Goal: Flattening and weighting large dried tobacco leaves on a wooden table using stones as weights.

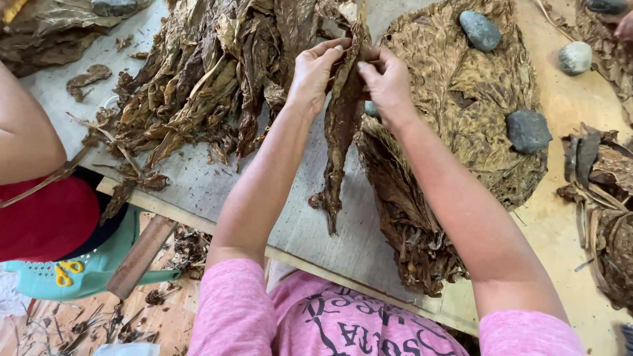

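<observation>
While both hands pinch the top of a dried leaf (339,132), left hand (315,72) and right hand (389,82) gripping close together above the table (217,191) near its front edge, a hard pull could tear it. Brown, crinkled, brittle-looking, it hangs long and limp.

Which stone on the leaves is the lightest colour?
The pale grey-white stone near the right edge, on the bare wood. The stone at the top of the flattened leaf stack and the lower one are darker grey.

Left grip (315,71) and right grip (388,82) pinch one dried brown leaf (341,125) upright above the table (198,188)
</observation>
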